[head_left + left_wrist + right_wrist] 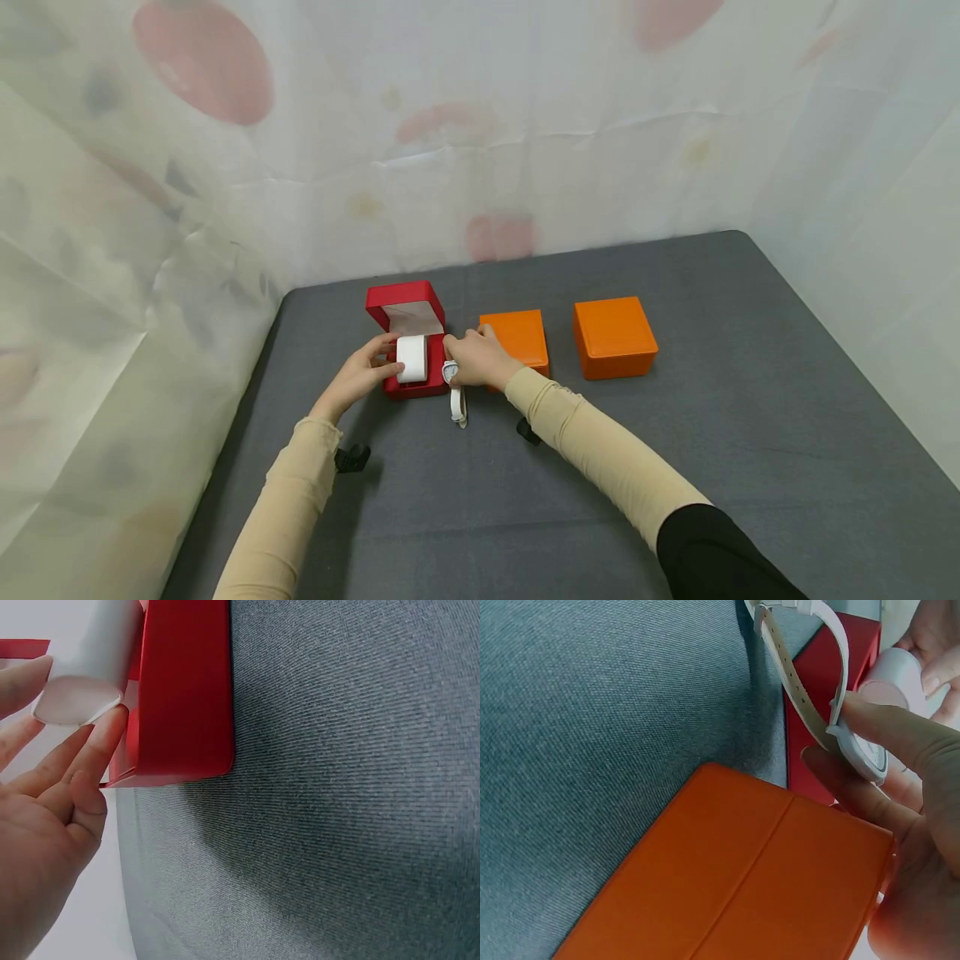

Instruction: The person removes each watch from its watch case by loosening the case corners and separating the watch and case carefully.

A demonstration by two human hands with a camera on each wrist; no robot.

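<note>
The right hand (pixel 476 358), centre of the head view, pinches the white watch (pixel 855 742) by its case, so the strap hangs free down to the table (pixel 675 467). The left hand (pixel 365 371), fingers curled, holds the white cushion (pixel 411 358) in the open red box (pixel 408 346), apparently steadying it to take the watch. The watch sits just right of the box, beside the cushion. Behind the right hand lies a closed orange box (pixel 517 337), touching the wrist area; a second orange box (pixel 615 336) stands apart, further right. A spotted curtain (pixel 450 125) closes the background.
</note>
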